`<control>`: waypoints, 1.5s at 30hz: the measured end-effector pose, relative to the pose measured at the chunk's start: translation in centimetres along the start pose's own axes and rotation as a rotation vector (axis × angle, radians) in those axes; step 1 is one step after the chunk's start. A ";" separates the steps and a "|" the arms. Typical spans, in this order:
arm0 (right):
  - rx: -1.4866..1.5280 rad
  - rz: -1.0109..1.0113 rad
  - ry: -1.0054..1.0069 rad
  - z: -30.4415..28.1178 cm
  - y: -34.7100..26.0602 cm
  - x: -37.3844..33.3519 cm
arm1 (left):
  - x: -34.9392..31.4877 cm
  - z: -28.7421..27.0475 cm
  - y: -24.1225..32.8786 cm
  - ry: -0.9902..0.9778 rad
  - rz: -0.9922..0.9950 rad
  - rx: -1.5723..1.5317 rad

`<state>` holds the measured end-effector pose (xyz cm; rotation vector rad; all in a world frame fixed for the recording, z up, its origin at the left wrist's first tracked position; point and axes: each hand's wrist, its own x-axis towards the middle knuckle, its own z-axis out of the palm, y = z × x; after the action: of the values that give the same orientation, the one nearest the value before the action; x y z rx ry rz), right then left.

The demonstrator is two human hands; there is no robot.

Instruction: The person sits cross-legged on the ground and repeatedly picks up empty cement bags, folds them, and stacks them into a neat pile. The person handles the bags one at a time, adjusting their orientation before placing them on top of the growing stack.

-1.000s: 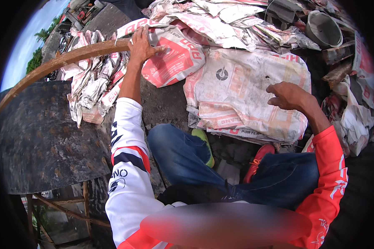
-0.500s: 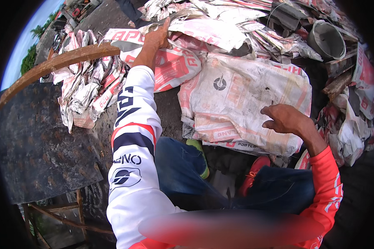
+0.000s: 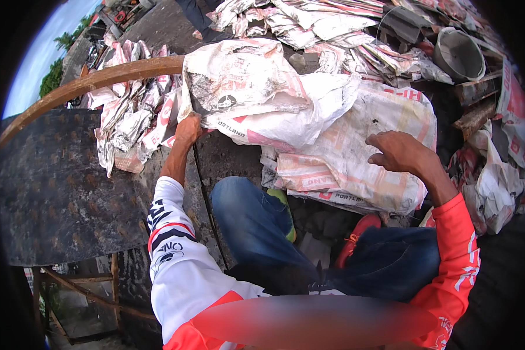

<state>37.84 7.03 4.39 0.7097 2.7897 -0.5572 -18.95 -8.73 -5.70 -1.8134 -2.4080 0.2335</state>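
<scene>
My left hand (image 3: 188, 129) is closed on the near left corner of a dirty white and red woven cement sack (image 3: 248, 81). That sack lies spread and wrinkled, its white right part (image 3: 326, 105) overlapping a flattened stack of cement sacks (image 3: 391, 125) in front of me. Over the right side of this stack is my right hand (image 3: 401, 153), thumb and forefinger apart with nothing between them. Whether it touches the stack I cannot tell.
A curved wooden bar (image 3: 93, 84) reaches in from the left, above a dark sheet (image 3: 70, 186). Crumpled sacks (image 3: 125, 125) lie beyond it, and more sacks (image 3: 326, 26) are heaped at the back. A grey bucket (image 3: 459, 55) lies tipped at the back right. Another person's leg (image 3: 197, 20) shows far off.
My left hand has come back toward me, drawing a cement sack over so its dirty printed face shows and it partly covers the stack. My right hand has hardly moved.
</scene>
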 end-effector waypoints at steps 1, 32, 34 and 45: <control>0.001 -0.004 0.019 -0.2 -0.1 -0.2 | -2.3 0.3 -0.7 -0.042 -0.017 0.002; 0.024 -0.008 -0.085 -1.5 -2.9 0.5 | -11.2 2.6 0.6 0.002 -0.713 -1.036; 0.028 -0.006 -0.105 -1.3 -2.9 0.7 | -2.6 3.3 1.1 0.027 -0.851 -1.148; 0.094 0.120 -0.162 -1.2 -1.4 0.4 | 9.9 7.6 5.2 0.362 -0.875 -1.532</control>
<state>36.70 6.53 5.79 0.8058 2.5670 -0.6928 -18.24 1.82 -14.17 -0.4401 -2.7802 -2.1801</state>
